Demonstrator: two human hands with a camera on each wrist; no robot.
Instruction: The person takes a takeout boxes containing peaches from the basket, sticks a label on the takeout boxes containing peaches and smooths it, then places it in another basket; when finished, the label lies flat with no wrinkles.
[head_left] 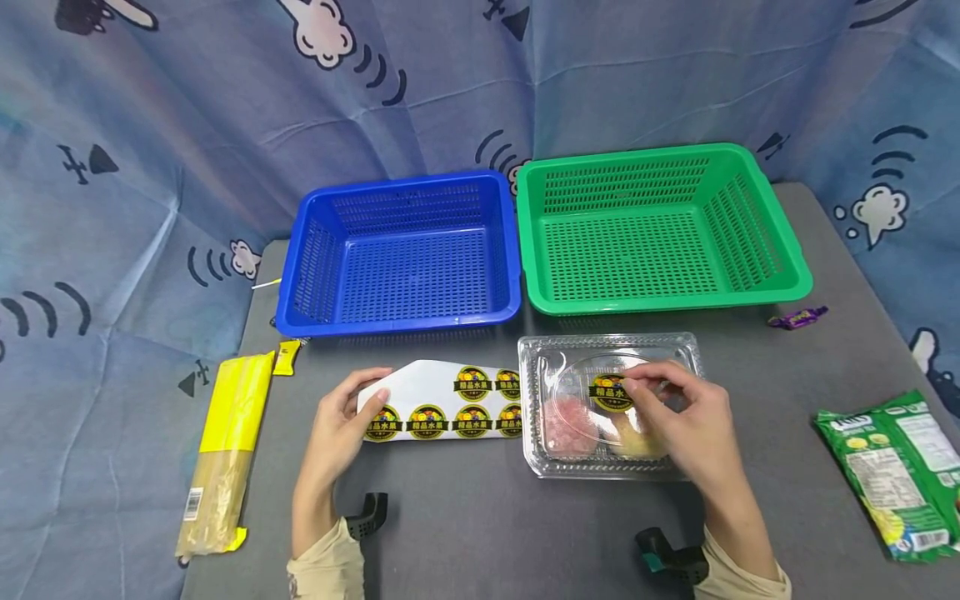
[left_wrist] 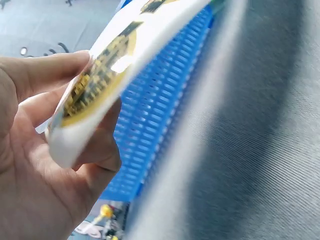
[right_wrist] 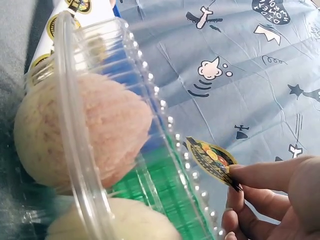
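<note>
My left hand (head_left: 341, 425) pinches the left end of a white sticker sheet (head_left: 420, 387) that bears several round black-and-gold fruit labels. Between thumb and fingers of my right hand (head_left: 686, 417) is one peeled sticker (head_left: 611, 392), held by its edge. That label hovers over a clear plastic clamshell box (head_left: 536, 462), and in the right wrist view a gap shows between sticker (right_wrist: 212, 157) and lid. Inside the box are a pinkish round fruit (right_wrist: 110, 127) and a pale yellowish one (right_wrist: 120, 222). The sheet's right end reaches the box's left side.
Behind stand a blue basket (head_left: 397, 325) and a green basket (head_left: 667, 302). On the left lie a yellow-topped long packet (head_left: 228, 450) and a small yellow packet (head_left: 286, 358). A purple wrapped candy (head_left: 798, 318) and a green snack bag (head_left: 892, 475) lie on the right.
</note>
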